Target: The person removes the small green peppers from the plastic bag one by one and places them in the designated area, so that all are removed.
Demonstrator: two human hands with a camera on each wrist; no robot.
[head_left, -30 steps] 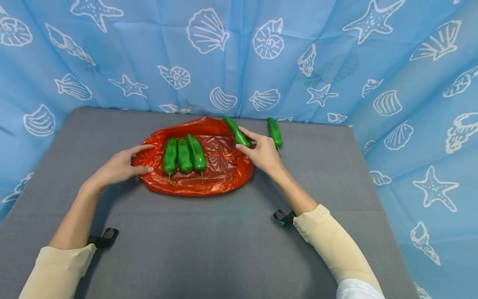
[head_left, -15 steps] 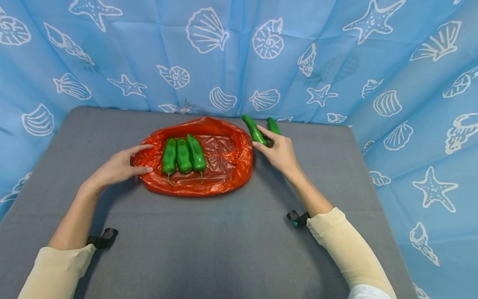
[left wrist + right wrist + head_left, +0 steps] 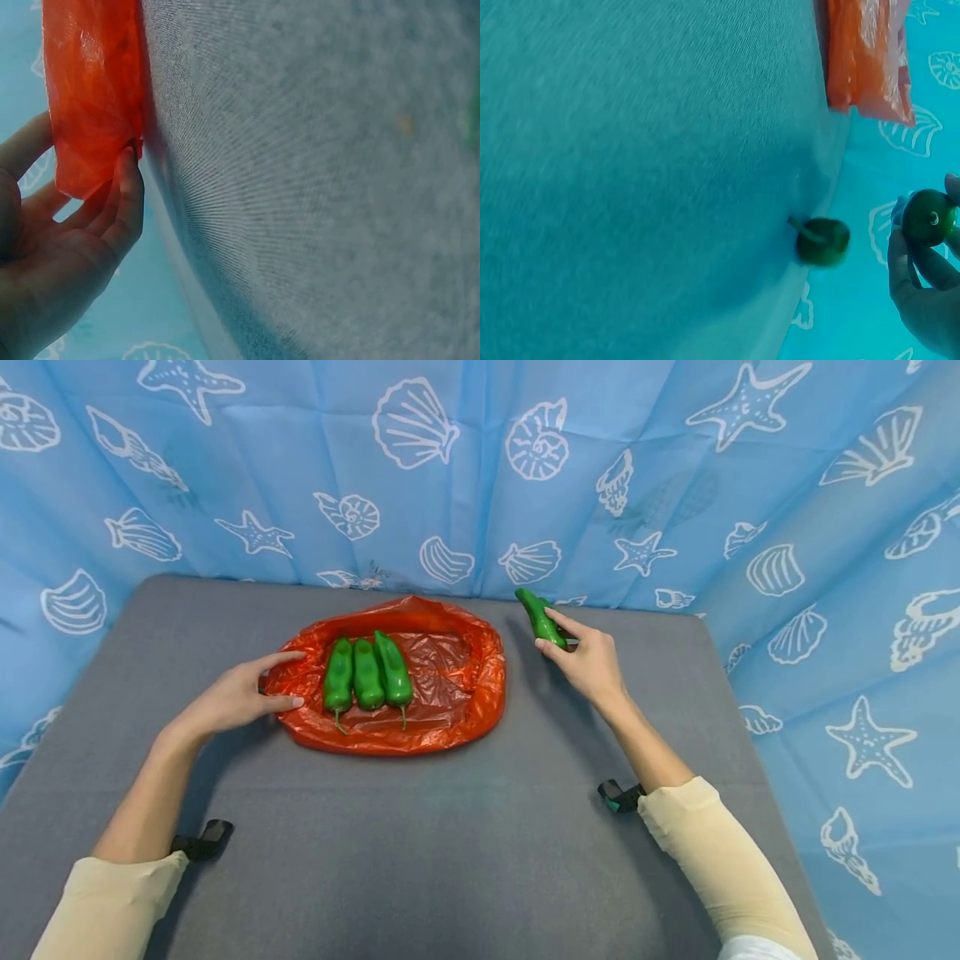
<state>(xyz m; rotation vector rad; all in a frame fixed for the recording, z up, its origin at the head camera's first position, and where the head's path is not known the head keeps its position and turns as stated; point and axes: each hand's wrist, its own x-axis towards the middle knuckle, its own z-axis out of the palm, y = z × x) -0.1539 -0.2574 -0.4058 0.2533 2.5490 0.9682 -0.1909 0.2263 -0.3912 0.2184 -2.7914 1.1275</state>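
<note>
An open red plastic bag (image 3: 491, 693) sits on the grey table. Three green peppers (image 3: 368, 677) lie side by side in its left half. My left hand (image 3: 228, 695) holds the bag's left end, and the left wrist view has thumb and fingers on either side of the red plastic (image 3: 90, 97). To the right of the bag, my right hand (image 3: 596, 667) pinches another green pepper (image 3: 538, 617) above the table. Beneath it a further green pepper (image 3: 825, 241) rests on the table, seen in the right wrist view; in the head view it is almost wholly hidden.
The grey table (image 3: 420, 860) ends at the back against a blue curtain (image 3: 480, 468) with white shell prints, which also runs down the right side. Black wrist cameras (image 3: 206, 839) sit on both forearms.
My right hand has carried its pepper rightward from over the bag's right rim to over the loose pepper, now covering it. My left hand stays at the bag.
</note>
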